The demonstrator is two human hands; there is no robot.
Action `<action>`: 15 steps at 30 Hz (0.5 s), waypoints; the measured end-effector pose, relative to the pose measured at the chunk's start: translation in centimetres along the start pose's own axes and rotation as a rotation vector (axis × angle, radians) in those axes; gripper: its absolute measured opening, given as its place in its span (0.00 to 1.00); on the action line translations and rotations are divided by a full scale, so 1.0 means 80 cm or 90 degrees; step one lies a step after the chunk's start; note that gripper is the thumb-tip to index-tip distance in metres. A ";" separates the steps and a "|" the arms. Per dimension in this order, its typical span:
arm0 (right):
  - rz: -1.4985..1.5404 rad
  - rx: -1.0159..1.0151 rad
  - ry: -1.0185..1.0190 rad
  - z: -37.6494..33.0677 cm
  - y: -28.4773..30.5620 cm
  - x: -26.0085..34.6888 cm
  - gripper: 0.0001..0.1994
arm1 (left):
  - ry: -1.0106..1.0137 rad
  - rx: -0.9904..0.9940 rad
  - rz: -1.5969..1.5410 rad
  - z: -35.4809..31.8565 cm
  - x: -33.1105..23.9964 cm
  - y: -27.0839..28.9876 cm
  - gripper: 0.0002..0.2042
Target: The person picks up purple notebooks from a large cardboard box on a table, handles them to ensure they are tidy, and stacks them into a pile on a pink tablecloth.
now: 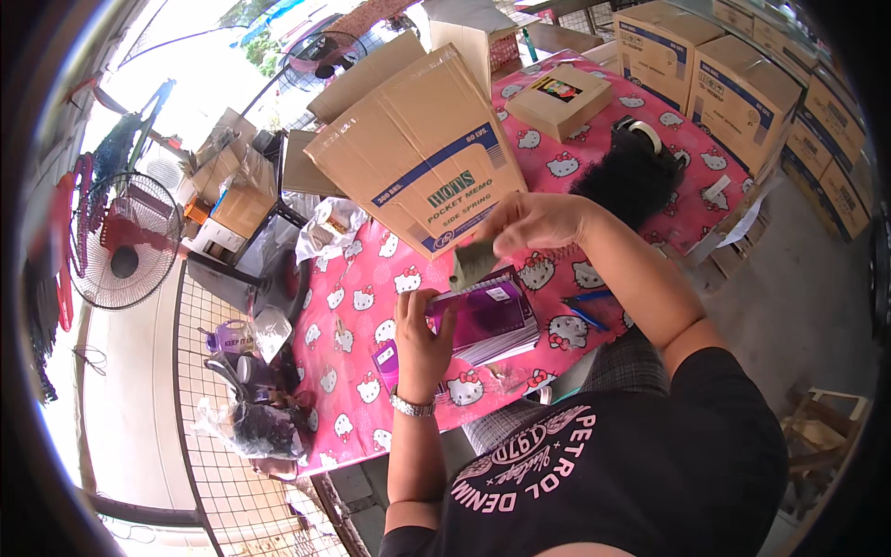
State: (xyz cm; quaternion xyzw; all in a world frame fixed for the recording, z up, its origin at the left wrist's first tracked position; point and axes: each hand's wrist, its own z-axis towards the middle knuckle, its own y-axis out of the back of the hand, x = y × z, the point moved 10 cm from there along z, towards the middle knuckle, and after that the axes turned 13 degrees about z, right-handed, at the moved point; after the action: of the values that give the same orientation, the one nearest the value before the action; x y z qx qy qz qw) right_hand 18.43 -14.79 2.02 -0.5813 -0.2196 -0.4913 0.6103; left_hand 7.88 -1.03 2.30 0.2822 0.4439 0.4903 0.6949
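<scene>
A stack of purple-covered pocket memo notebooks [487, 320] lies near the front edge of the table, its white page edges facing me. My left hand [422, 339] grips the stack's left side, with the thumb over the top cover. Above the stack's far edge, my right hand [538, 225] is closed in a pinch on a small olive-green piece [473, 263] that looks curled or folded; its material is unclear. A separate purple notebook [385, 364] lies partly behind my left wrist. Blue-handled scissors or a similar tool [587, 314] rest to the right of the stack.
A large open carton [418, 153] stands just beyond my hands on the pink patterned tablecloth [348, 325]. Farther right are a black tangled heap [631, 176], a tape roll [642, 136] and a flat brown box [561, 100]. Stacked cartons [738, 93] line the far right; a fan [125, 241] stands left.
</scene>
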 end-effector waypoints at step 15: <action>-0.566 -0.063 -0.115 0.025 0.001 -0.007 0.15 | 0.012 0.068 -0.112 0.007 0.009 -0.011 0.14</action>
State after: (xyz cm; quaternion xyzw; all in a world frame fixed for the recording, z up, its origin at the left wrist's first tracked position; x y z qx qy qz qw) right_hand 18.86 -12.74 1.96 -0.4995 -0.4764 -0.6627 0.2905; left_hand 8.83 -0.63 1.60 0.2741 0.4993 0.4057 0.7149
